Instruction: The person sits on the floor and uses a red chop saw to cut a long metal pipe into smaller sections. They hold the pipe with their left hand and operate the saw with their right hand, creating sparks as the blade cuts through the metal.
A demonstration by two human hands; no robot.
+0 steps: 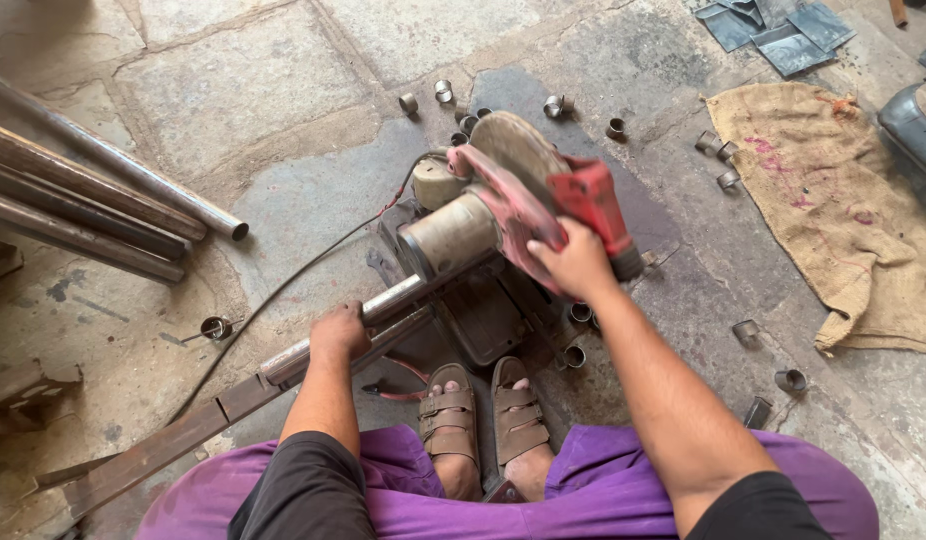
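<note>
A dusty red chop saw (503, 205) sits on the stone floor in front of my sandalled feet (488, 415). My right hand (575, 262) grips its red handle (595, 205). My left hand (340, 333) presses down on a steel pipe (383, 303) that runs from the lower left into the saw's vise. The pipe rests along a rusty angle-iron rail (183, 435). A black cable (283, 290) leads away from the saw to the left.
Several long steel pipes (93, 200) lie at the left. Several short cut pipe rings (443, 92) are scattered around the saw and to the right (789, 380). A burlap sack (843, 210) lies at right, grey metal sheets (773, 25) at top right.
</note>
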